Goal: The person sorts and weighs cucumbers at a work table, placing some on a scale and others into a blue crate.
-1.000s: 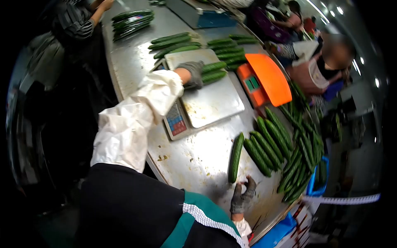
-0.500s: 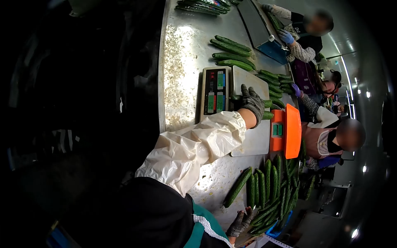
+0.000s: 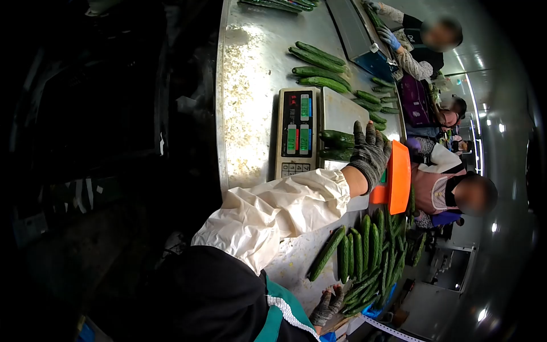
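My left hand point(image 3: 370, 157), in a dark grey glove with bare fingertips, reaches across the metal plate point(image 3: 342, 111) of a digital scale. Its fingers stretch over the far part of some cucumbers point(image 3: 336, 138) lying on that plate, partly covering them. The scale's display panel point(image 3: 298, 125) shows lit green readouts. Low in the view, my right hand point(image 3: 327, 305), gloved alike, rests with fingers apart beside a big pile of cucumbers point(image 3: 364, 288). A single cucumber point(image 3: 327, 253) lies at the pile's near side.
More cucumbers point(image 3: 319, 68) lie beyond the scale, with others point(image 3: 373, 102) past its plate. An orange scale point(image 3: 399, 176) stands close to my left hand. Co-workers stand across the metal table point(image 3: 245, 108); one's gloved hand point(image 3: 389, 38) is at another machine point(image 3: 364, 40).
My left hand has slid away from me along the cucumbers, uncovering their near ends on the plate. A co-worker's purple-gloved hand has drawn back from the far cucumbers. My right hand stays near the pile.
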{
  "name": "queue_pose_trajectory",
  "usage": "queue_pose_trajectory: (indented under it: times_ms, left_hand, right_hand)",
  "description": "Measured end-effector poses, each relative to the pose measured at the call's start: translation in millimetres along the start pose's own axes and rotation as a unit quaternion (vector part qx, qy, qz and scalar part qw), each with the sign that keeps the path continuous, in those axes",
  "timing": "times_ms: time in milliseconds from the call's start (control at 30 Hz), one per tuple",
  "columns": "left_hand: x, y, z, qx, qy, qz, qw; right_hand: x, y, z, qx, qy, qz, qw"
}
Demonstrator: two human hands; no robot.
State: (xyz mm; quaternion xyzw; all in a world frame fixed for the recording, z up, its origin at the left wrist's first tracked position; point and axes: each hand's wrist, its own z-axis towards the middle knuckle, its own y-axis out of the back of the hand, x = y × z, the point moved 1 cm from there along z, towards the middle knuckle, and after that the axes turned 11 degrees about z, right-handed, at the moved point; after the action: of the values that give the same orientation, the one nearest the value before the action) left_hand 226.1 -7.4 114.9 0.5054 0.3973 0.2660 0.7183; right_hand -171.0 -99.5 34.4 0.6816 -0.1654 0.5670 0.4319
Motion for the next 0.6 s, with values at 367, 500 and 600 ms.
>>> queue_pose_trajectory:
  times_ms: [367,500,600]
  left_hand:
    - [23.0,-5.1,6.1,0.142,-0.001,0.045,0.989]
    - [31.5,-4.9,-0.6,0.166,0.011,0.094,0.982]
    - [46.2,-0.2,-9.7,0.08,-0.003,0.092,0.993]
  right_hand:
    - [-8.1,1.5,-10.2,-0.056,0.018,-0.069,0.996]
    - [-16.9,0.2,-15.0,-0.035,0.022,-0.109,0.993]
    - [-18.3,-1.6,-18.1,-0.063,0.016,-0.096,0.993]
